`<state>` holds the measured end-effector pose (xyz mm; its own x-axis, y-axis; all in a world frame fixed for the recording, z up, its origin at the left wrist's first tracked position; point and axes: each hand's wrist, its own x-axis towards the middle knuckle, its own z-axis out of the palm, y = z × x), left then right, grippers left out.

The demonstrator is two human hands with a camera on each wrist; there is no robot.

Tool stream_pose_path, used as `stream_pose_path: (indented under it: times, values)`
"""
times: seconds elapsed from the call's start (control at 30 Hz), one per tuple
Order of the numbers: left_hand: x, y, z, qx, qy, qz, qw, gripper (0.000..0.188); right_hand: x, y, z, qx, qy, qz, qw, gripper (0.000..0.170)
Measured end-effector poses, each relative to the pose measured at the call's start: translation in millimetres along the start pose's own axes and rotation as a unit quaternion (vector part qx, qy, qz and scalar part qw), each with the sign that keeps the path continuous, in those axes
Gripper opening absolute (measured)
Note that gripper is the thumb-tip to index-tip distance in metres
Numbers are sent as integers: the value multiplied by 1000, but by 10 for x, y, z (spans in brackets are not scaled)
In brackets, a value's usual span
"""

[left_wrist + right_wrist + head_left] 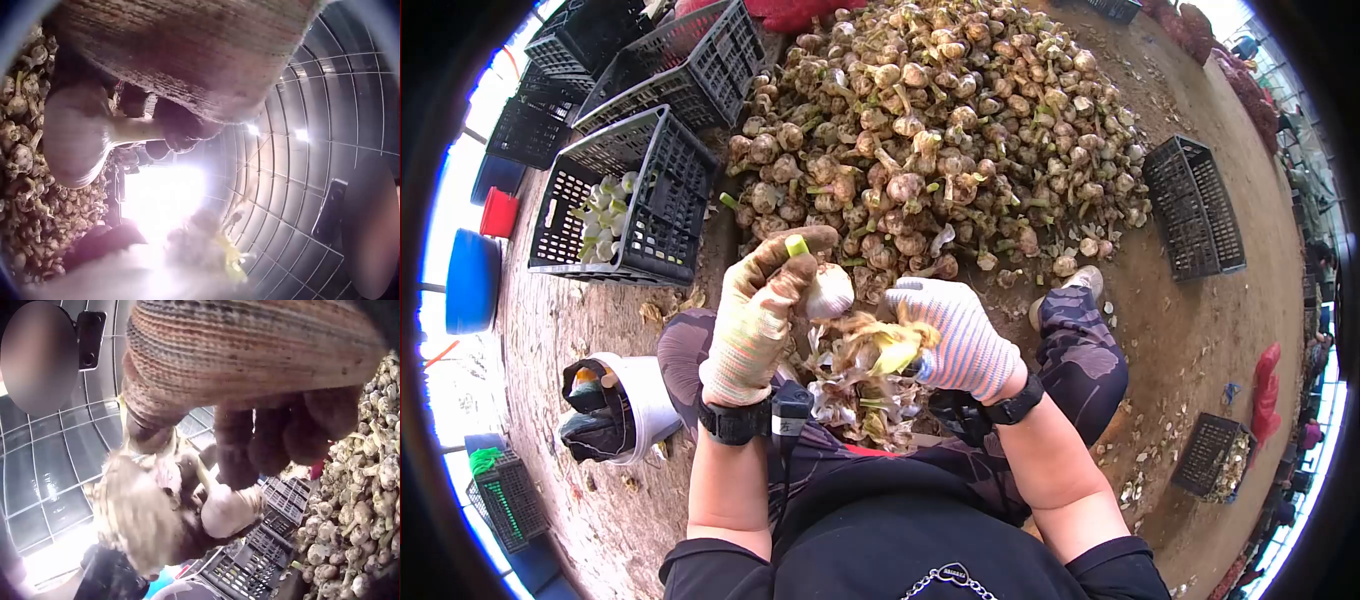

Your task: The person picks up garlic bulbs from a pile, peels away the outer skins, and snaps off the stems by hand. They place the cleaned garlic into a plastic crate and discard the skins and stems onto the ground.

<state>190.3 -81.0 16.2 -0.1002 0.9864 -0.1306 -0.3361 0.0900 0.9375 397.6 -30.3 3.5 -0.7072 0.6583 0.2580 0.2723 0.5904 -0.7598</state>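
Before the garlic heap [940,130], the fingers of the left hand [750,325] pinch one bulb [831,292] by its stem [134,129]; the head view shows only its green end, the left wrist view its neck. The right hand's [968,340] fingers grasp dry husk [880,345]. A black crate [677,205] contains pale bulbs [607,215].

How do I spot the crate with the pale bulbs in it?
Find the big garlic pile, then the black crates on its left. The crate is the one nearest the left hand, alone among them showing pale bulbs inside.
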Motion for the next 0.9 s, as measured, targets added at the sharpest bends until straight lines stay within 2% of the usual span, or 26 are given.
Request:
stream_pose_path:
  times: [0.1,0.13,0.17,0.23,0.3,0.37,0.4,0.5,0.53,0.57,0.63,0.67,0.7,0.77,0.83,0.9]
  values:
    - [-50,25,44,-14,5,-8,1000,37,39,-2,10,-79,-5,51,996,40]
    - [-49,-17,44,-26,20,6,999,37,64,24,59,-8,47,31,998,36]
    - [-62,-14,21,-25,22,7,999,37,93,41,94,-7,45,30,999,36]
    - [-81,6,-45,-32,-2,-11,999,41,130,56,141,29,123,-47,991,36]
    - [-80,0,-62,-30,0,1,1000,42,115,70,133,47,118,-64,990,37]
    - [-92,7,-59,-19,18,9,1000,42,74,129,119,75,-23,-67,995,34]
    - [-105,7,-60,-18,19,9,1000,42,68,44,134,61,-34,-8,998,25]
    - [-119,3,-50,-22,10,-4,1000,41,79,-67,114,8,-27,15,999,17]
    - [-118,4,-52,-27,-3,-5,1000,41,108,-87,103,43,-54,59,996,31]
    - [-120,5,-55,-33,-16,-6,999,42,110,-64,110,42,-56,58,996,31]
    - [-144,-7,-70,-34,-19,2,999,42,130,-52,113,82,-25,92,992,47]
    - [-148,-9,-79,-27,-18,-4,999,41,118,-66,69,159,-83,187,966,65]
    - [-150,-8,-85,-21,-18,-11,1000,40,120,-57,90,158,-83,187,966,65]
    - [-152,22,-120,-1,-13,-22,1000,36,118,10,172,70,56,37,995,77]
    - [-155,35,-129,21,-9,-37,999,33,134,38,216,35,32,34,998,82]
    - [-145,18,-44,64,-12,5,998,28,146,25,234,-21,38,-32,999,74]
